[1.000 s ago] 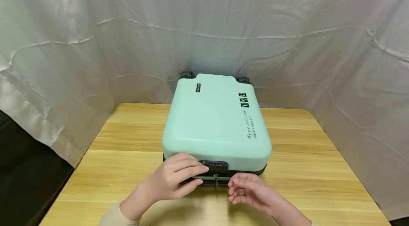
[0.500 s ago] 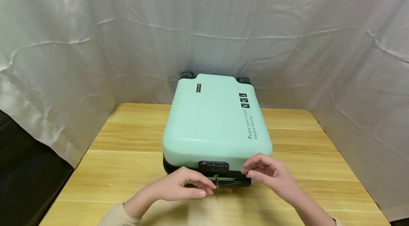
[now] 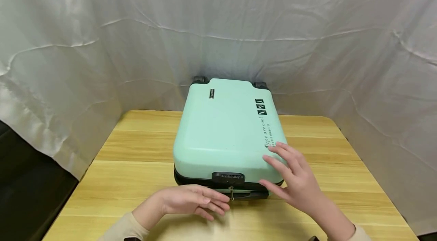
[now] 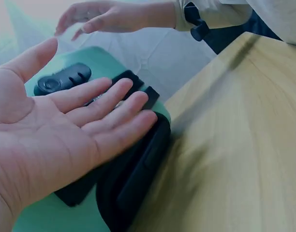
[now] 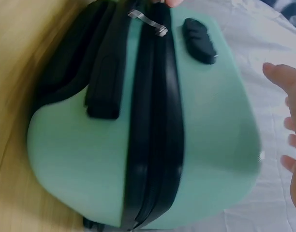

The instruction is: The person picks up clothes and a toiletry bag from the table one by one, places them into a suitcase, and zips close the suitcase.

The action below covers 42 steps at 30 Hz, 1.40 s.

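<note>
Two hands: left hand and right hand, both released, grasping nothing.
Left: fingers straight, just beside the zip pull (contact hard to tell).
Right: fingers spread above the near right corner of the suitcase.
Zip pull: getting set to work it seems the step in hand; moving it would call for a pinch.
Suitcase: mint green, hard-shelled, black-lettered, lying flat on the table, wheels at the far end.
</note>
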Tool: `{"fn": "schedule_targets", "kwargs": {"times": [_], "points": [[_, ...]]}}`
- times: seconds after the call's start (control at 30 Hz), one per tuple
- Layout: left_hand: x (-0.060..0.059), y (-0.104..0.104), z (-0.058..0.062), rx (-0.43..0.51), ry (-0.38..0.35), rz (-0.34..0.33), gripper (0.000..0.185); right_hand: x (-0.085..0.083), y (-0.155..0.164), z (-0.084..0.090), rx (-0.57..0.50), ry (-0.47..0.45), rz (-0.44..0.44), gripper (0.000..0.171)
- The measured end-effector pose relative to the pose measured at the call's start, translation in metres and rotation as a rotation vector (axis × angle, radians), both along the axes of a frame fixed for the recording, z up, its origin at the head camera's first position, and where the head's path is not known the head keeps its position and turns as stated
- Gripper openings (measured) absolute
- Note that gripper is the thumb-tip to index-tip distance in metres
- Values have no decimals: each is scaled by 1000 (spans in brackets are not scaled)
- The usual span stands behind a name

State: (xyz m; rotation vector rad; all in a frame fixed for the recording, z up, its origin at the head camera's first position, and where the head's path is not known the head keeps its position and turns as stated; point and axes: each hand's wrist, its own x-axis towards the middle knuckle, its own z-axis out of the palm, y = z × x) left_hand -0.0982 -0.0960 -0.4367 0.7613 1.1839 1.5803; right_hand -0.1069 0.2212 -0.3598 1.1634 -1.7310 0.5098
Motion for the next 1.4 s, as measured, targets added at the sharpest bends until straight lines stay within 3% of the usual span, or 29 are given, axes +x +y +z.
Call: {"fn": "schedule_targets", "kwargs": {"times": [0.2,0.67,0.8,1.03,1.4], "points": [[-3,-4,-6,57,-163,-38,60,-12,2,-9,99,84,-75,56],[-1,18,-20,106,-341,-110,69,-28,9,-26,145,35,-142,67],[-1,24,-22,110,-345,-98,63,-28,7,-28,168,67,-158,67],[-2,29,-21,103,-277,-91,43,-26,-3,-29,201,141,-190,70],[1,35,-17,3,-324,-19,27,-24,-20,-34,117,251,-227,72]]}}
